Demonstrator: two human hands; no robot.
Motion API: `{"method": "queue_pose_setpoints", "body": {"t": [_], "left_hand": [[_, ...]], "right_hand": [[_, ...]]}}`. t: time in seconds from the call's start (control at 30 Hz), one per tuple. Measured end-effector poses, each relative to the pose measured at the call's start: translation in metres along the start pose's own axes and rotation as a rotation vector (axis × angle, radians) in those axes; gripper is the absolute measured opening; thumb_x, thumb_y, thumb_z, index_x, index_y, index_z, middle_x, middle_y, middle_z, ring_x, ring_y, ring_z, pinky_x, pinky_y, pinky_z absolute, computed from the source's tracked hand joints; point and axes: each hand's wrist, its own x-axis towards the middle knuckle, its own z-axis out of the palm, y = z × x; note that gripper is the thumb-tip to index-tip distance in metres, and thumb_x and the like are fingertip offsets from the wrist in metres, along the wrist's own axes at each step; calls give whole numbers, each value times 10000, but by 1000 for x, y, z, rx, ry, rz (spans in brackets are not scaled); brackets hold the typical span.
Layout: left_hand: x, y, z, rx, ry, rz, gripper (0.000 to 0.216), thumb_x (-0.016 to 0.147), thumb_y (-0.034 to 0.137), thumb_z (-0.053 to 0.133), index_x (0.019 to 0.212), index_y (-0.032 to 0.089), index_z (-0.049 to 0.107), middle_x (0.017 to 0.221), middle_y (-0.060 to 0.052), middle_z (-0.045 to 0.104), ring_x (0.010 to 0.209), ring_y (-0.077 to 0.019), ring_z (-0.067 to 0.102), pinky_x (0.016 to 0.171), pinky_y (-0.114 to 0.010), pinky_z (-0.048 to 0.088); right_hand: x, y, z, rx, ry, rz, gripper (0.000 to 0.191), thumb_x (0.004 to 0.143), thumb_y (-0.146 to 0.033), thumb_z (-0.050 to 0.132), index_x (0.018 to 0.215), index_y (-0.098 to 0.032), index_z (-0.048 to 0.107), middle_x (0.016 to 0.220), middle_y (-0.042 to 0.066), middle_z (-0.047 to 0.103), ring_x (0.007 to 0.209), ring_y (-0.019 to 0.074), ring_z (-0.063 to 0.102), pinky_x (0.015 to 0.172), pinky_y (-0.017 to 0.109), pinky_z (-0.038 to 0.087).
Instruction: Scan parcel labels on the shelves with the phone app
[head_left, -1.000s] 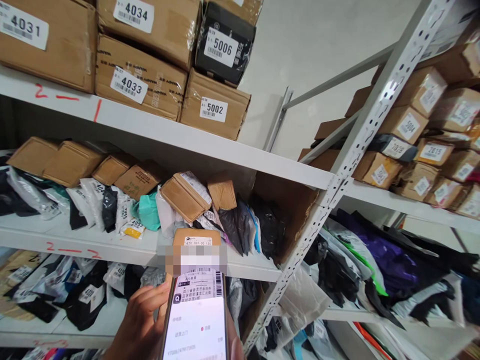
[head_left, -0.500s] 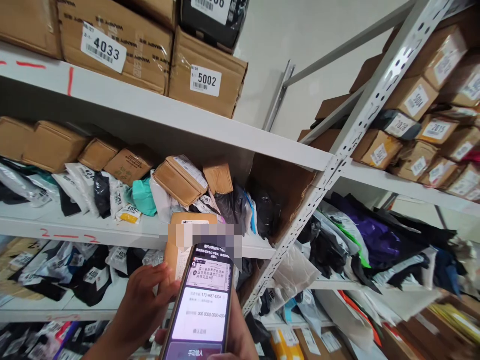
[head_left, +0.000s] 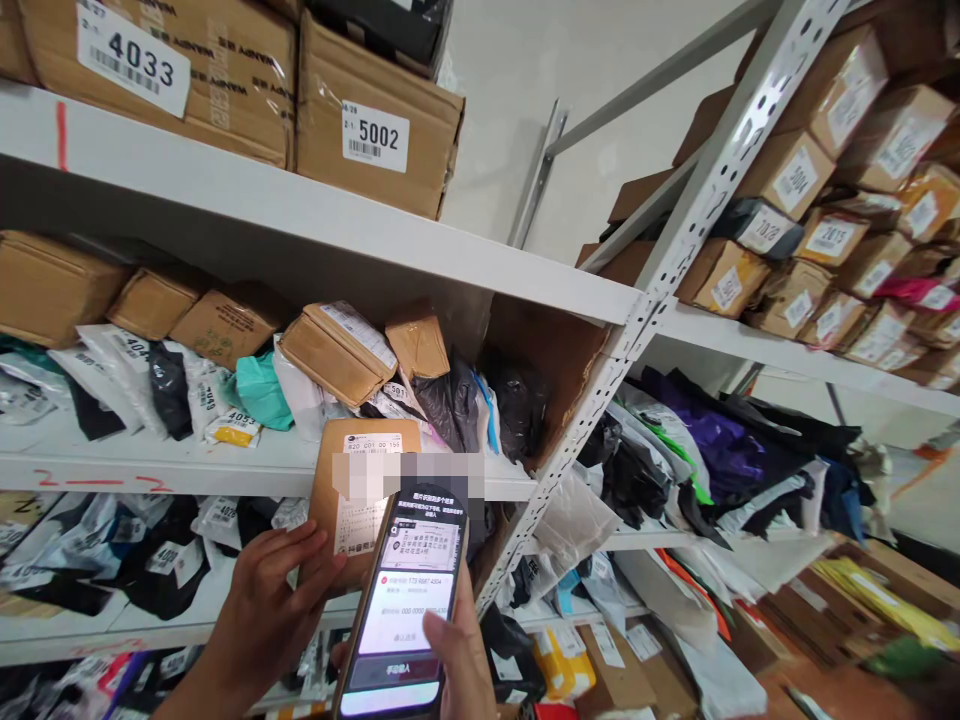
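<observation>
My left hand (head_left: 274, 585) pinches the lower left edge of a brown padded envelope (head_left: 326, 505), which bears a white printed label on its front. To its right, my right hand (head_left: 457, 640) is wrapped round a smartphone (head_left: 397, 610) with a lit screen. The thumb lies over the lower part of that screen, on a white panel with a red tick and number lines. The phone overlaps the envelope's lower right side. A blurred patch covers the top of the phone and part of the label.
White shelving (head_left: 225, 210) ahead holds cartons, such as a box labelled 5002 (head_left: 375, 110), and plastic mailing bags. A perforated metal post (head_left: 645, 290) slants between two racks. Small boxes (head_left: 799, 185) fill the right rack's upper shelf. Yellow parcels (head_left: 562, 660) sit low down.
My right thumb has moved up onto the phone's screen, where a red tick now shows. The envelope and left hand have shifted slightly left, with more label visible. The shelves have shifted left in view.
</observation>
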Motion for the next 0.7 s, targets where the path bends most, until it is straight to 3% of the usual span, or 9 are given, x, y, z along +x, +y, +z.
{"method": "queue_pose_setpoints", "body": {"t": [0.17,0.23,0.4,0.57,0.63,0.7], "left_hand": [[2,0,-1,-5,-4,-5,322,811,-6,602,1007,245,550,996,-63,535,969,-264,584,817,-457,502],[4,1,-3,-2,-6,-5,309,815,4,593,1004,244,551,987,-63,535,964,-270,586,809,-457,502],[8,0,-5,3,8,43,305,802,-8,591,1003,216,543,991,-83,525,942,-280,583,795,-462,499],[4,-2,-3,-19,-2,44,327,779,-16,615,1003,212,544,999,-88,520,943,-288,584,775,-469,508],[4,-2,-3,-31,-13,38,321,787,-10,609,1010,211,541,1009,-86,519,954,-281,585,788,-471,519],[6,-2,-4,-51,-1,36,301,804,1,598,1016,209,544,1017,-84,517,975,-266,588,802,-445,533]], "right_hand": [[-7,-3,10,113,-9,33,1228,583,-222,722,1497,-205,-97,1083,96,760,929,320,739,681,429,631],[-9,-4,11,161,-51,34,1271,543,-166,709,1486,-219,-141,1071,85,764,944,314,736,675,423,629],[-13,-7,4,127,-182,42,1243,529,-130,711,1519,-227,-33,1100,97,746,995,329,719,688,432,624],[-10,0,-5,37,-121,15,1293,589,-206,779,1506,-239,-133,1115,100,744,923,325,739,685,442,617],[-8,5,-12,16,-98,-23,1293,583,-281,828,1519,-221,-62,1120,106,742,895,329,743,720,446,607],[-8,7,-21,-71,-84,-83,1213,575,-379,847,1523,-218,108,1087,93,752,896,338,738,738,447,597]]}}
